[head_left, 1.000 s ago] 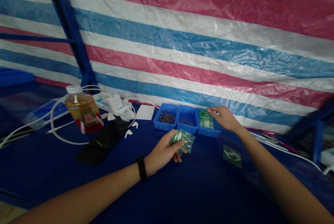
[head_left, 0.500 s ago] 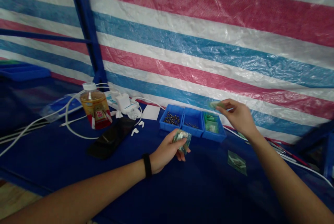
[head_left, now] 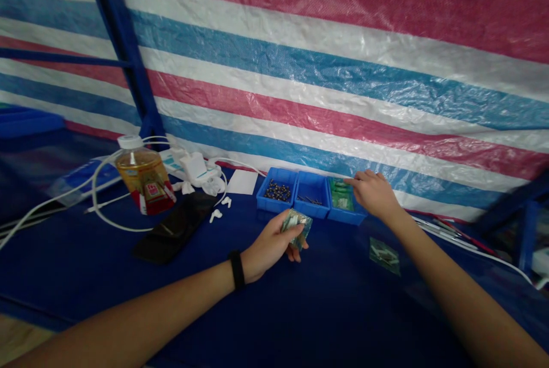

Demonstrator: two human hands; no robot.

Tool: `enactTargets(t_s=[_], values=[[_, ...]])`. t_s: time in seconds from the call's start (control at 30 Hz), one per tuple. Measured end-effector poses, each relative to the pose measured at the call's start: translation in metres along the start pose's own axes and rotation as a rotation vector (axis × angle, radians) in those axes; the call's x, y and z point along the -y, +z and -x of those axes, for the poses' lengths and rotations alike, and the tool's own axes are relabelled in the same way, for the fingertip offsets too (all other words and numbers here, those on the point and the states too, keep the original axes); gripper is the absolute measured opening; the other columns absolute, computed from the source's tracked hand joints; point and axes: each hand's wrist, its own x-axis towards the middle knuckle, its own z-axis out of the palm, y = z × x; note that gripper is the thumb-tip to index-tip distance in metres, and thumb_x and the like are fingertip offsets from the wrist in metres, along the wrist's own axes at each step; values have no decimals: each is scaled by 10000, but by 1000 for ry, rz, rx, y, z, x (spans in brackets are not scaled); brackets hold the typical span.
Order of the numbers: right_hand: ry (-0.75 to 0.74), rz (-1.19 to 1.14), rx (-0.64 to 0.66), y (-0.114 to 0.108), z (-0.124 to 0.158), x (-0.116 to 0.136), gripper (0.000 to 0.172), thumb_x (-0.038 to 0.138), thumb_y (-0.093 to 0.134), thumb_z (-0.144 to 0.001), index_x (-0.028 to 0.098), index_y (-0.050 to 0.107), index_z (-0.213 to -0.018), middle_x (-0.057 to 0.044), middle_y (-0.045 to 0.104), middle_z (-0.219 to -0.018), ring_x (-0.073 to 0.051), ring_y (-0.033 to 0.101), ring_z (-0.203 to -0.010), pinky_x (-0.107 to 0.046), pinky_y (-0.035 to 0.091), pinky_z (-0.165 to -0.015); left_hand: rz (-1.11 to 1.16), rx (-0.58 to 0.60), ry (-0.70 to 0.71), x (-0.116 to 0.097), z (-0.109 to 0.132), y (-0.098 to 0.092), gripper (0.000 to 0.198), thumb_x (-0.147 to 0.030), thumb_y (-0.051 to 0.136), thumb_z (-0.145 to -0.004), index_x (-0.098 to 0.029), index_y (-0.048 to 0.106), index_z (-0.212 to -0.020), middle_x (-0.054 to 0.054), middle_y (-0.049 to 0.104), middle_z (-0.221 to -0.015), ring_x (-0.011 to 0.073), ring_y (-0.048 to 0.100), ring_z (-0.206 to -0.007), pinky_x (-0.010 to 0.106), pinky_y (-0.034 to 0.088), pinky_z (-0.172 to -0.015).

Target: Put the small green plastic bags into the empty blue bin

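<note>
**Q:** What is my left hand doing, and where is the item?

**A:** Your left hand [head_left: 269, 249] holds a small clear packet [head_left: 297, 228] with green printing just below the blue parts trays, at lower center of the frame. Your thumb presses on its upper face and your fingers curl beneath it, pinching it. This grip probably keeps the packet steady and its contents in view.

**Q:** And my right hand?

**A:** Your right hand [head_left: 374, 194] reaches over the right-hand tray [head_left: 344, 217], with its fingers [head_left: 361, 179] extended and slightly apart. Nothing is visibly pinched. You cannot tell from this view whether the fingertips touch the green packets [head_left: 342, 195] in that tray.

**Q:** Why are the trays arranged this way?

**A:** The left tray [head_left: 268, 206] holds dark fasteners and the middle tray [head_left: 311, 213] holds thin metal pins. Their side-by-side placement appears intended to keep each part type separate and within reach. A loose packet [head_left: 385, 256] lies flat on the blue table cover [head_left: 128, 322], lower right of the trays, apart from them.
</note>
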Motion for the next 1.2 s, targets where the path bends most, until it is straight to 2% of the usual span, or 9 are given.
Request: enactTargets(t_s=[0.17,0.33,0.43,0.57,0.63,0.8,0.87,1.07,1.2], values=[[-30,-76,55,-1,-2,-4,344,188,509,-939,190,717,-1213,-137,729,-1013,-285,639,-1012,-386,452,-918,-13,-5,-10,-1,0,1,329,-461,617,-873,-186,474,-986,10,676,-723,114,624,-509,188,463,-463],[7,-282,-37,-35,-4,-1,393,366,427,-1014,195,673,-1268,-95,738,-1149,-256,669,-1043,-369,483,-920,-5,1,-15,-1,2,0,300,-439,566,-904,-195,435,-1022,22,699,-748,128,645,-499,186,461,-443],[30,-643,-28,-48,4,41,338,439,541,-954,249,733,-1157,-57,768,-1049,-258,706,-918,-357,517,-791,-54,11,27,-1,4,2,419,-440,587,-909,-196,401,-1194,40,724,-785,108,614,-449,164,414,-409],[-170,-1037,362,-44,18,109,216,394,647,-883,231,767,-960,-7,749,-723,-202,700,-659,-286,502,-604,-57,33,46,3,4,3,775,-409,645,-897,-228,166,-1479,71,747,-870,108,626,-450,173,437,-426],[-182,-1092,386,-45,19,120,205,362,617,-902,206,748,-889,-5,730,-679,-183,683,-614,-267,490,-567,-34,45,39,5,3,2,884,-376,684,-877,-250,87,-1517,79,746,-919,121,658,-491,183,464,-453],[46,-610,-341,-56,6,66,176,328,627,-896,195,738,-931,-64,754,-912,-217,691,-781,-334,513,-753,-23,33,19,4,2,1,755,-349,663,-895,-268,213,-1495,78,717,-1008,121,683,-550,202,504,-494],[146,-386,-475,-49,0,36,243,337,570,-934,180,734,-1019,-111,737,-1022,-263,685,-909,-385,505,-838,-44,43,23,3,3,1,679,-342,646,-900,-251,284,-1467,59,706,-961,117,673,-548,200,501,-488],[7,-294,-67,4,-4,-3,272,145,573,-841,206,777,-1010,-82,764,-1018,-248,710,-930,-340,527,-868,-89,53,14,1,2,3,540,-327,604,-905,-205,394,-1387,19,669,-841,108,636,-525,200,483,-469],[-19,-345,25,-1,-6,-17,364,162,478,-889,212,750,-1126,-62,745,-1167,-245,686,-1072,-343,503,-949,-115,65,17,0,2,3,512,-327,591,-903,-197,413,-1365,9,657,-818,108,628,-530,201,481,-474]])
